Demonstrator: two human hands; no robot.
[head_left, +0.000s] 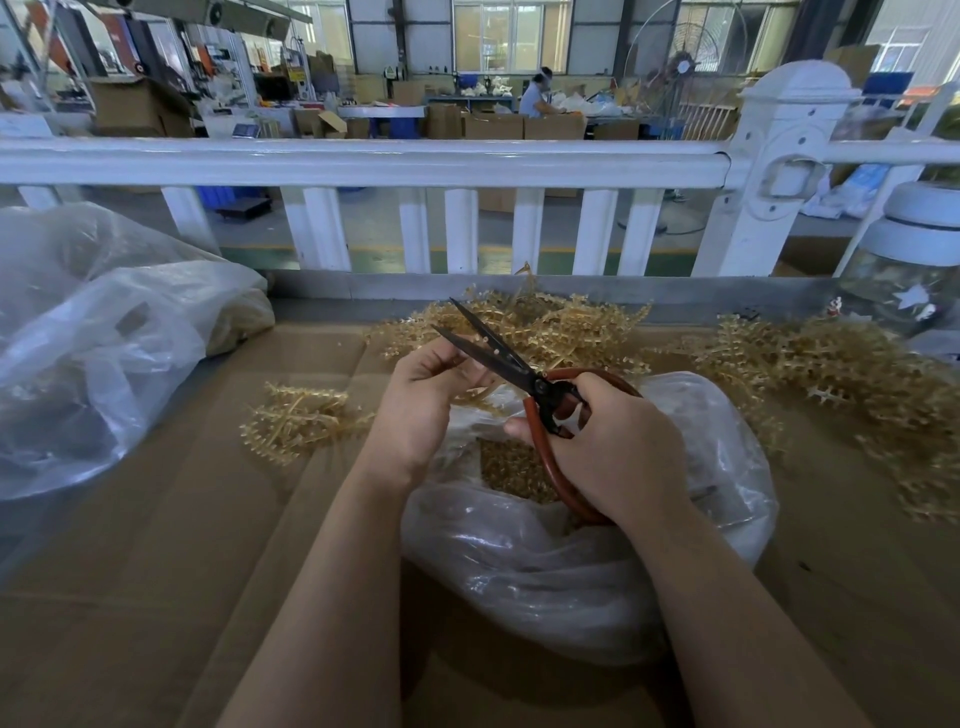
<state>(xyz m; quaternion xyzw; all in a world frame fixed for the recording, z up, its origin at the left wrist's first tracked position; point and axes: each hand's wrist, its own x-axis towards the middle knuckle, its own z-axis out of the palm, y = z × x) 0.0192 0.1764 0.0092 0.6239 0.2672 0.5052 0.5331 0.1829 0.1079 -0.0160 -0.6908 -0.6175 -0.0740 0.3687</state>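
Right hand (618, 441) grips scissors (498, 356), blades parted, long axis far-left; left hand (421, 400) pinches sprig (477, 397) just left of them.

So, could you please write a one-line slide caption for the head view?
Right hand holds open red-handled scissors at a tan plastic sprue pinched by the left hand, above a clear bag.

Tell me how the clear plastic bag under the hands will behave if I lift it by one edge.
The clear plastic bag will probably be floppy: its thin film is wrinkled and slumped on the cardboard. Its mouth gapes open, so the cut amber pieces inside could spill if it tips. It likely weighs little, as the pieces look small.
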